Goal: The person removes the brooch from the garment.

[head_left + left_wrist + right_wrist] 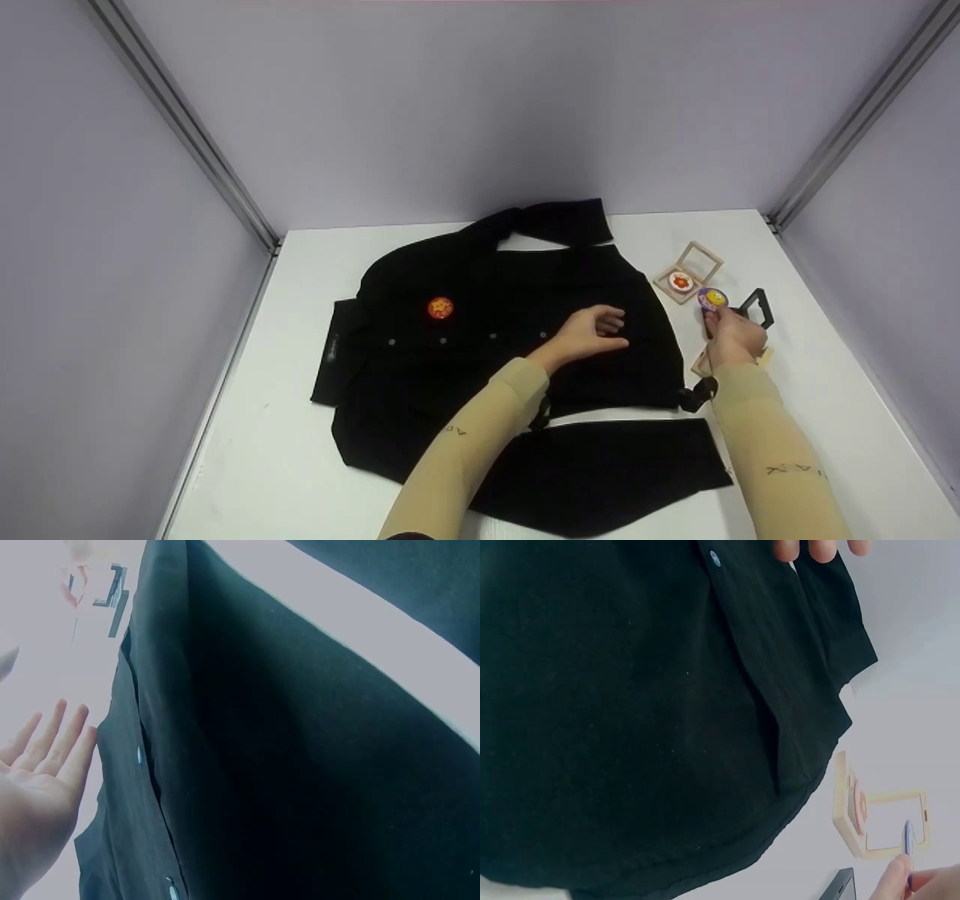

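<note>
We see the round purple-and-yellow badge (712, 299) pinched at the far fingertips of the R hand (737, 339), the nearer one, w/ the black shirt (457, 382) to its L, under the L hand (589, 334), fingers loose & empty.

Counted: one shirt (585, 292), four visible buttons (391, 342) (443, 340) (493, 336) (543, 335), three badges (440, 308) (681, 282) (712, 298), two wooden boxes (664, 283) (701, 366), one partly hidden, one black box (766, 309), two hands (589, 332) (735, 341).
</note>
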`<state>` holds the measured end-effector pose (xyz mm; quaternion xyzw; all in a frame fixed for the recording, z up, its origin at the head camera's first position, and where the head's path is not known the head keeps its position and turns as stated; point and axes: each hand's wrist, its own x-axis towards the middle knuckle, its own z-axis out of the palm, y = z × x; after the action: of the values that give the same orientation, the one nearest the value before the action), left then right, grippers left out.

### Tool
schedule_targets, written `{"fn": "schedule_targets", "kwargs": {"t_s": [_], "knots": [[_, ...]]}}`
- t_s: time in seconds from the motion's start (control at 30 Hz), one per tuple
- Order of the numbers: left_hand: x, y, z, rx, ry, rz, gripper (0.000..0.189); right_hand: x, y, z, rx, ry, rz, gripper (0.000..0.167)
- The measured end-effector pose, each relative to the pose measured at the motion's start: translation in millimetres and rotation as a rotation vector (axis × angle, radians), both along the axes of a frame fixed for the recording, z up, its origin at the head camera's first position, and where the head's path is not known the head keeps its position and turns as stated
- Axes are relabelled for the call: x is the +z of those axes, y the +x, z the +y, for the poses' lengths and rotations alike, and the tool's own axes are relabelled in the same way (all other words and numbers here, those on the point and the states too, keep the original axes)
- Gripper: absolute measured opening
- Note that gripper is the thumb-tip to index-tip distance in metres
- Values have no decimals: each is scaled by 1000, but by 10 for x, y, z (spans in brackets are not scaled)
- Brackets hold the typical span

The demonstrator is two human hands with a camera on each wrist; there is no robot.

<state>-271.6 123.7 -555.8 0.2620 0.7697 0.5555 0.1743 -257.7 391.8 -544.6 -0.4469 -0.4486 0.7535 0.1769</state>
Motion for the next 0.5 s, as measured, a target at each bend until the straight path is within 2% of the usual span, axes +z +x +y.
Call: {"fn": "schedule_targets", "kwargs": {"t_s": [0.27,0.5], "knots": [[-12,16,45,-11,-4,-5,54,-14,4,32,-59,-36,-48,12],[-34,20,92,-31,12,-7,55,-11,13,0,-130,-143,-39,16]]}}
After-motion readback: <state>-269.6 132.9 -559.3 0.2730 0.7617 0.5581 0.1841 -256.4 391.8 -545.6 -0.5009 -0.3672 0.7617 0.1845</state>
